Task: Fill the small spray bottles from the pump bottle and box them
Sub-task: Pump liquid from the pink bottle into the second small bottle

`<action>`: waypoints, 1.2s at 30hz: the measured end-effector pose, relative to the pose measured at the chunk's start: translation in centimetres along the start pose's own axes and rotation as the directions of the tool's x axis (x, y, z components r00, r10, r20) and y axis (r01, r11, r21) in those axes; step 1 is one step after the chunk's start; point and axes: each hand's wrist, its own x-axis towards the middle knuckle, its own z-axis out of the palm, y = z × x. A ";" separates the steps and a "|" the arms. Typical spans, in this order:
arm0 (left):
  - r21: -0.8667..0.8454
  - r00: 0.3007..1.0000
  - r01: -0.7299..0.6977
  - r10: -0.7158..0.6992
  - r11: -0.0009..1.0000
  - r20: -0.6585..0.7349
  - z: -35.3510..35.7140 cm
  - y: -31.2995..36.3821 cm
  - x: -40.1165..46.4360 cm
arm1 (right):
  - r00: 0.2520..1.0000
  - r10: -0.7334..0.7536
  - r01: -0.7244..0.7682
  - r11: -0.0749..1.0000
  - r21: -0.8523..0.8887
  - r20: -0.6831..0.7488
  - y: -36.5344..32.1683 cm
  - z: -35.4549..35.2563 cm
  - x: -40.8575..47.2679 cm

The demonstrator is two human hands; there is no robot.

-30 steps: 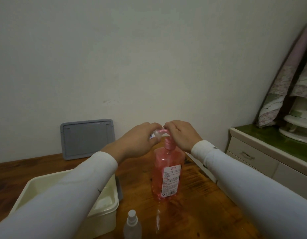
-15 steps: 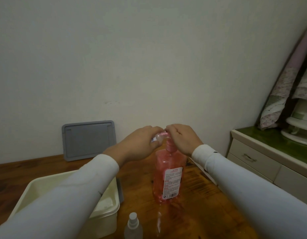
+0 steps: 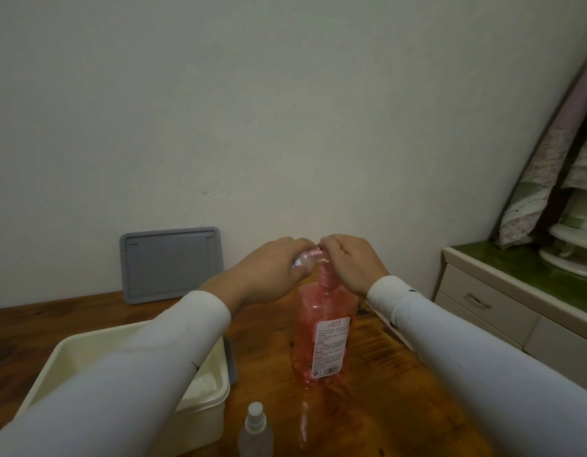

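A pink pump bottle with a white label stands upright on the wooden table. My right hand is closed over its pump head. My left hand grips a small clear spray bottle, held sideways with its mouth against the pump nozzle; most of it is hidden in my fingers. A second small spray bottle with its white sprayer on stands at the table's front edge. A cream box sits at the left, partly hidden by my left sleeve.
A grey lid leans against the wall behind the box. The wooden table ends at the right beside a white drawer cabinet with a green top, which carries folded quilts and a white appliance.
Both hands stay at the pump head with little movement. The view has shifted slightly, so the scene sits a little lower in the frame.
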 end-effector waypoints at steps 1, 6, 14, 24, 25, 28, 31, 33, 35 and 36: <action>-0.002 1.000 -0.003 0.003 1.000 -0.007 -0.1 0.1 0.1 | 1.000 -0.005 0.005 1.000 0.000 -0.008 -0.1 -0.1 0.1; 0.004 1.000 -0.001 0.001 1.000 -0.011 0.3 -0.3 0.0 | 1.000 -0.020 0.020 1.000 -0.007 0.000 0.5 0.8 0.0; -0.003 1.000 0.008 -0.008 1.000 0.006 0.3 -0.2 -0.1 | 1.000 -0.007 0.007 1.000 -0.017 0.015 0.3 0.4 -0.1; -0.001 1.000 0.010 -0.010 1.000 0.015 1.0 -0.5 -0.3 | 1.000 0.005 -0.006 1.000 0.025 0.014 0.8 1.4 -0.8; -0.005 1.000 0.016 -0.016 1.000 0.023 1.1 -0.5 -0.4 | 1.000 0.012 -0.013 1.000 0.024 0.022 0.8 1.6 -0.9; -0.024 1.000 0.018 -0.018 1.000 0.008 0.9 -0.5 -0.4 | 0.999 0.022 -0.022 1.000 0.019 0.025 0.6 1.2 -0.6; -0.007 1.000 0.002 -0.002 1.000 0.003 0.2 -0.2 -0.1 | 1.000 0.012 -0.012 0.999 0.030 0.004 0.2 0.6 -0.1; 0.001 1.000 -0.006 0.006 1.000 -0.004 -0.1 -0.1 0.0 | 1.000 0.002 -0.002 1.000 0.026 -0.014 0.1 0.4 0.2; 0.000 1.000 -0.005 0.005 1.000 -0.011 -0.2 -0.2 0.0 | 1.000 -0.016 0.016 1.000 0.015 -0.014 0.3 0.4 0.4; 0.000 1.000 -0.006 0.006 1.000 -0.012 -0.1 -0.2 0.0 | 1.000 -0.026 0.026 1.000 -0.001 -0.006 0.4 0.5 0.3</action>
